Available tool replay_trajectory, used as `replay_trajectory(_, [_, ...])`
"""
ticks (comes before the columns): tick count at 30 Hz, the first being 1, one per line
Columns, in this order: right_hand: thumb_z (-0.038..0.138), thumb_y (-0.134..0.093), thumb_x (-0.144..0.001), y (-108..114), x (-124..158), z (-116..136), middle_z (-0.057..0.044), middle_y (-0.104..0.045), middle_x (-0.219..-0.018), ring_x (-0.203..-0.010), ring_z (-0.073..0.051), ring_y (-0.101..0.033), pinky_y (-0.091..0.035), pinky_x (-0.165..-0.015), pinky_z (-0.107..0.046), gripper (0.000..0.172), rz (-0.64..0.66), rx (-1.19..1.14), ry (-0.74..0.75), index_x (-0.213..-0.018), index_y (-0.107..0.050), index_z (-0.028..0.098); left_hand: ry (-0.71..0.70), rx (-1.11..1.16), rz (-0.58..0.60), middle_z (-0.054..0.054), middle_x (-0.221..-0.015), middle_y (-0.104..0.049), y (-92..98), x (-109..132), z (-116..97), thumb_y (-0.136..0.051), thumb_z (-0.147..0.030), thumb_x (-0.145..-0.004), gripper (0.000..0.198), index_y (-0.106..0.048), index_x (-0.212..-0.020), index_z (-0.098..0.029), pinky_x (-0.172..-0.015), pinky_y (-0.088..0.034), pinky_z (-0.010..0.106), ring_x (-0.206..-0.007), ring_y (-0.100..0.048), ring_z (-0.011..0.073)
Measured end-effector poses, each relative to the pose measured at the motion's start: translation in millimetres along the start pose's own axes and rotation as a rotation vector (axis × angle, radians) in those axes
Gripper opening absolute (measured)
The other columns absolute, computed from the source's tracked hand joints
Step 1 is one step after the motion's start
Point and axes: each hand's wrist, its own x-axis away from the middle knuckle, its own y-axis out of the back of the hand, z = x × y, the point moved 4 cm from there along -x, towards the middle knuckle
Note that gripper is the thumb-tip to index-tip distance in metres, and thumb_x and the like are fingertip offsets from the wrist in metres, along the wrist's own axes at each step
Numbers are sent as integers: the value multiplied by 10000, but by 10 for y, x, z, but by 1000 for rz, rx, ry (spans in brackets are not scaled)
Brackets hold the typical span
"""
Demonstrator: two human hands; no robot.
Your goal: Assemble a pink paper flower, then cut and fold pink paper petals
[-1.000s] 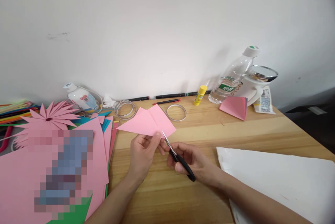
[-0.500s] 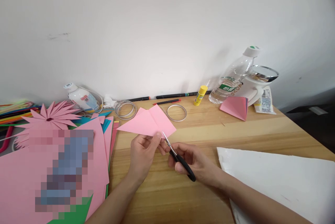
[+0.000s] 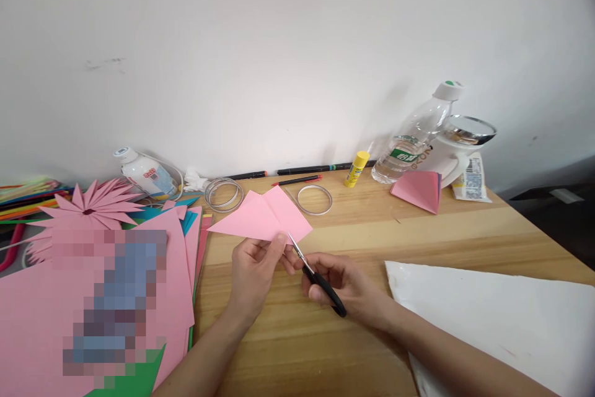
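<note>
My left hand [image 3: 255,273] pinches the lower edge of a folded pink paper [image 3: 264,214], thumb on top and fingers beneath. The paper is held up above the table, its points toward the wall. In my right hand [image 3: 341,282] is a pair of scissors [image 3: 328,295] with black handles. Their blades lie at the paper's lower edge, just right of my left thumb; whether the paper is between the blades I cannot tell. Metal rings, one [image 3: 315,199] behind the paper's right side and a stack [image 3: 224,194] behind its left, rest on the table.
Pink sheets [image 3: 179,298] and a pleated pink paper star [image 3: 88,205] cover the left side. A glue stick [image 3: 357,169], water bottle [image 3: 413,137], white mug [image 3: 458,149] and folded pink paper [image 3: 418,192] stand or lie toward the back right. A white board [image 3: 493,316] lies front right.
The scissors' handles and my right hand have shifted very slightly, the handle end rising a little. My left hand and the pink paper stay in place.
</note>
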Motion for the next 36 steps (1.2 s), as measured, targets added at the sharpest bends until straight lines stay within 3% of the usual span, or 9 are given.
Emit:
replay_trajectory(13, [371,-654,-713,40,-5,-60,49,-331,-596,-536,-66,-250,-196,-492,-222,367,-42,66,-23,-983,-612,126,-3,-3,-9,26,-539,-637,0,-10,-20,-598,-251,-756,176,-599,-653,-107,-438,-457,214,-441,-558,108])
replay_trajectory(30, [378,-685,-686,68,-1,-102,63,-309,-556,-505,-54,-253,-212,-466,-208,386,-79,111,-37,-980,-636,132,26,11,21,43,-559,-647,46,-37,-8,-563,-274,-781,240,-610,-612,-110,-437,-450,237,-493,-596,144])
replay_trajectory(36, [423,-699,-656,14,-7,-50,39,-443,-616,-534,-67,-357,-285,-503,-210,441,-23,7,-49,-966,-578,133,7,-11,-8,31,-551,-652,72,-43,2,-576,-247,-773,203,-634,-630,-114,-426,-436,222,-480,-588,132])
